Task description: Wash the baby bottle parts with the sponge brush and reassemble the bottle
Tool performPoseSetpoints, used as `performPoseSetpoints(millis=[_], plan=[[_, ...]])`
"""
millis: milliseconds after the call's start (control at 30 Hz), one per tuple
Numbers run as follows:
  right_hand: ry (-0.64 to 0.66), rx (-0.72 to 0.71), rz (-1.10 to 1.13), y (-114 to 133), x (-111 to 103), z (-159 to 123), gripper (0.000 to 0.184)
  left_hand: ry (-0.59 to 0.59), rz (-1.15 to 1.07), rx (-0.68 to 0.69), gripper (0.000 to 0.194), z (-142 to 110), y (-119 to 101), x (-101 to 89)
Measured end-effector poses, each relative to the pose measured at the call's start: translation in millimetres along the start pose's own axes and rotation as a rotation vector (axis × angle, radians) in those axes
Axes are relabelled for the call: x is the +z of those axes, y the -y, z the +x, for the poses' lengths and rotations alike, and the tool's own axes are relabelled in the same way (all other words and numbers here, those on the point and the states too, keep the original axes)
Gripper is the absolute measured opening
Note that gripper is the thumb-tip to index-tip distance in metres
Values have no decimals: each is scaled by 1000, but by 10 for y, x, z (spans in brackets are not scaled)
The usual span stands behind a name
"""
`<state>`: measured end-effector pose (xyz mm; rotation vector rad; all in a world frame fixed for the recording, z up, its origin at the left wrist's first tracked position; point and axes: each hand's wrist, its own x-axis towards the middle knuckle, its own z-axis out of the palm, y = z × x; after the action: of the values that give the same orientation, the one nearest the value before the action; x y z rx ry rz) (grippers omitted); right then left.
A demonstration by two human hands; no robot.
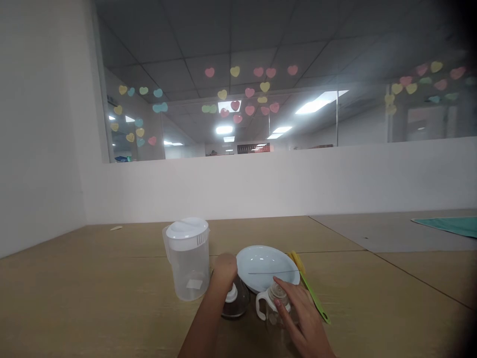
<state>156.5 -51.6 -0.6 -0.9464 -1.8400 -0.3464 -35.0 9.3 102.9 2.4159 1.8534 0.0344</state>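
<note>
My left hand (pixel 224 272) is closed at the neck of a dark-looking glass pot (pixel 238 301) with a white collar. The back of the hand hides its fingertips and part of the pot. To the right, my right hand (pixel 303 318) curls round the top of a clear glass pot (pixel 276 318) with a white handle (pixel 261 304) and a clear lid (pixel 278 292). Thumb and forefinger lie at either side of this lid. Both pots stand side by side on the table, close to a pale blue-white bowl (pixel 261 254) with a thin metal rod (pixel 274 272) across it.
A translucent pitcher (pixel 190 273) with a white lid stands to the left. Right of the bowl lies a brush with a green handle (pixel 315 298) and yellow head (pixel 296 261). A teal cloth (pixel 450 226) lies far right. A white wall (pixel 223 189) borders the wooden table (pixel 93 298).
</note>
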Motion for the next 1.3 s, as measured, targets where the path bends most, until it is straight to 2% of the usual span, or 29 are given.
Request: performPoseSetpoints(millis=[100, 200, 300, 367, 467, 567, 633, 667, 733, 800, 900, 967, 1067, 1133, 1200, 1300], plan=[[-37, 56, -12, -5, -20, 20, 40, -91, 40, -54, 22, -179, -83, -212], [-83, 125, -24, 27, -63, 118, 49, -181, 33, 29, 25, -390, -254, -383], [-80, 75, -33, 68, -90, 272, 68, -289, -42, 290, 24, -558, -469, -448], [-85, 11, -19, 62, -92, 377, 72, -316, -65, 467, 17, -619, -594, -445], [-144, -69, 12, -34, -100, 517, 58, -385, -16, 573, 17, -650, -726, -418], [-237, -140, 11, -212, -127, 643, 42, -502, 109, 651, 17, -657, -816, -385], [-338, -200, -11, -343, -135, 710, 29, -580, 197, 703, 15, -664, -862, -360], [-429, -238, -24, -405, -130, 732, 23, -608, 229, 720, 15, -670, -878, -348], [-462, -278, -74, -516, -103, 748, 15, -647, 256, 737, 16, -688, -894, -332], [-453, -196, -147, -606, -62, 733, 14, -668, 250, 749, 17, -718, -892, -334], [-435, -75, -214, -688, -29, 698, 24, -674, 220, 762, 15, -774, -875, -360], [-450, -92, -195, -679, -58, 694, 30, -668, 183, 758, 14, -810, -868, -381], [-436, -164, -95, -538, -190, 720, 34, -680, 45, 731, 18, -846, -865, -416], [-399, -143, -42, -387, -300, 742, 29, -669, -86, 701, 22, -852, -852, -448], [-340, -63, -23, -247, -383, 748, 25, -616, -205, 658, 25, -837, -810, -485], [-305, 165, 120, -146, -410, 703, 21, -528, -311, 537, 34, -752, -675, -518]])
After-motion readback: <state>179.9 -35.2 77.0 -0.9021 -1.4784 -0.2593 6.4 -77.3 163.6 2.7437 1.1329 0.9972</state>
